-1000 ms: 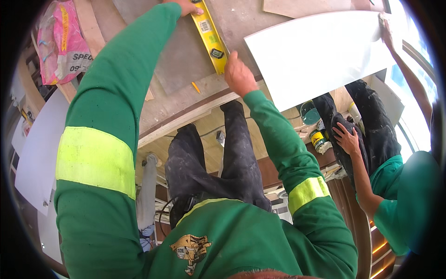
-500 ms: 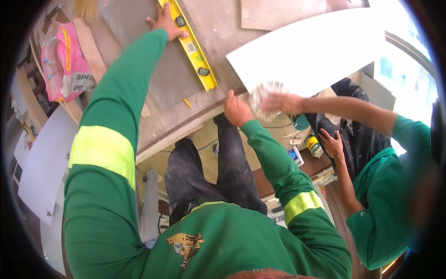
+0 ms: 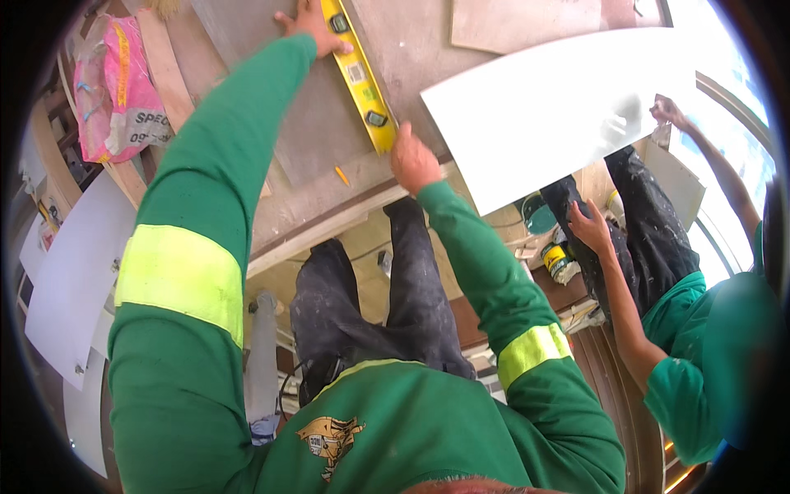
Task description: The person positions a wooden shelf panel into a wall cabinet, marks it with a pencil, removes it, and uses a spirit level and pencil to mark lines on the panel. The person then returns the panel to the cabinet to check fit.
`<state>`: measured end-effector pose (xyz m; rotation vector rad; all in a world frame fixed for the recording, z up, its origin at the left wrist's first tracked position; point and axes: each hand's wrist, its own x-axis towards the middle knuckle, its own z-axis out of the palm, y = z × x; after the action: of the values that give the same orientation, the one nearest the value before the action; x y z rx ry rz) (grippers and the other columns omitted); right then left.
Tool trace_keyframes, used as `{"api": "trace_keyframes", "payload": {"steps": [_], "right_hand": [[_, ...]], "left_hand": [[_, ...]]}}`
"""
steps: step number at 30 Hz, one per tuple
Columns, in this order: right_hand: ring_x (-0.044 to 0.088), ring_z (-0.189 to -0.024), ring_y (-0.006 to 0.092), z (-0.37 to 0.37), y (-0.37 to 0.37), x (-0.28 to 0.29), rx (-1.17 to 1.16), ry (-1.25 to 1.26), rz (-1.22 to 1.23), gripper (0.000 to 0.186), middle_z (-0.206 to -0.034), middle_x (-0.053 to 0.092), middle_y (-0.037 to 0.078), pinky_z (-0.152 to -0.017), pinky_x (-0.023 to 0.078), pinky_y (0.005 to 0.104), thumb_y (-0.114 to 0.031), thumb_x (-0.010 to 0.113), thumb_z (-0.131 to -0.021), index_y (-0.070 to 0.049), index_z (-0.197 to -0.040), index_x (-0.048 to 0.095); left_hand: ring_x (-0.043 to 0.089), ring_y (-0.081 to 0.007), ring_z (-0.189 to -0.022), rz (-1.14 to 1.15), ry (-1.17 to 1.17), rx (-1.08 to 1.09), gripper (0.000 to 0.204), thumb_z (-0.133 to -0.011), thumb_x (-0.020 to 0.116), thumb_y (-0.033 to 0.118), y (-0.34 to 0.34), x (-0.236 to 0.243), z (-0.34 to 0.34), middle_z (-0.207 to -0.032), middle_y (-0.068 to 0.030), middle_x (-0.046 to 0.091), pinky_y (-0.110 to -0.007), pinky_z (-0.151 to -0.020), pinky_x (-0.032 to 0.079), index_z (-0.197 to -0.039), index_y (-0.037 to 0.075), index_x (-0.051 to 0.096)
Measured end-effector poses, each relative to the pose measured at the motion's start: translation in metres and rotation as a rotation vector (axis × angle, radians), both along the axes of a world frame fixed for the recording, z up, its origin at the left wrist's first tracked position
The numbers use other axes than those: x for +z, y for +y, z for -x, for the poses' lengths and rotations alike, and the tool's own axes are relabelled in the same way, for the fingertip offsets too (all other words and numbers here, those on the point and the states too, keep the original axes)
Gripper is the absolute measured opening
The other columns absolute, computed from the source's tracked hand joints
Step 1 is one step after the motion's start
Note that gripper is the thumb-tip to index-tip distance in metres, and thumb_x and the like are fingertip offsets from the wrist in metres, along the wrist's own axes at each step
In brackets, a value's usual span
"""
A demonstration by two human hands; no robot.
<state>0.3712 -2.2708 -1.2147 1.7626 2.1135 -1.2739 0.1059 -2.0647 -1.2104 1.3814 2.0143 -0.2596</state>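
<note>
A yellow spirit level (image 3: pixel 357 78) lies across a grey-brown board (image 3: pixel 317 136) on the bench. My left hand (image 3: pixel 311 26) rests on the board and the level's upper part, fingers spread, one fingertip touching the level's yellow face. By the lower end of the level is my right hand (image 3: pixel 414 159), its fingers closed and pointing up along the level's right edge. Whatever those fingers hold, if anything, is hidden. A short orange-yellow stick (image 3: pixel 342 175), perhaps a pencil stub, lies on the bench left of the level's lower end.
At right, a co-worker's hand (image 3: pixel 671 113) is at the far end of a glossy white panel (image 3: pixel 559 107); their other hand (image 3: pixel 591 226) is near their knee. A pink bag (image 3: pixel 119 90) lies at left beside wooden strips. White panels (image 3: pixel 78 276) lean below it. A tin (image 3: pixel 559 262) stands under the bench.
My right hand has come up beside the level's lower end. The co-worker's wiping hand has moved from the panel's near left corner to its far right end.
</note>
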Motion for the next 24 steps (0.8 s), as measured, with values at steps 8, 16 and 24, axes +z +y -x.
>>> {"api": "trace_keyframes", "payload": {"steps": [8,16,24], "right_hand": [[0.07,-0.081,0.0469,-0.037,-0.03,0.031,0.168,-0.17,0.186,0.015,-0.09,0.068,0.031,-0.071,0.056,0.0534,-0.006,0.048,-0.097,0.006,-0.107,0.046],[0.07,-0.08,0.0436,0.005,0.038,0.005,0.095,-0.045,-0.031,0.015,-0.084,0.068,0.027,-0.071,0.058,0.0513,-0.011,0.049,-0.1,0.003,-0.106,0.046],[0.073,-0.079,0.0431,-0.038,-0.04,0.031,0.152,-0.201,0.16,0.015,-0.082,0.071,0.025,-0.069,0.059,0.053,-0.013,0.048,-0.1,0.0,-0.105,0.05]], "left_hand": [[0.007,-0.0398,-0.161,-0.205,-0.009,-0.072,0.148,-0.062,0.097,0.048,-0.022,-0.043,0.014,-0.172,-0.0284,0.007,-0.066,-0.126,-0.004,-0.167,0.004,0.002],[0.0,-0.0544,-0.157,-0.045,-0.013,-0.016,0.154,-0.058,0.097,0.043,-0.005,-0.014,0.002,-0.173,-0.0264,-0.005,-0.057,-0.13,0.009,-0.166,0.004,-0.006],[0.01,-0.0405,-0.16,-0.159,0.011,-0.077,0.15,-0.06,0.097,0.047,-0.014,-0.041,0.021,-0.171,-0.0294,0.009,-0.064,-0.127,-0.001,-0.166,0.002,0.001]]}}
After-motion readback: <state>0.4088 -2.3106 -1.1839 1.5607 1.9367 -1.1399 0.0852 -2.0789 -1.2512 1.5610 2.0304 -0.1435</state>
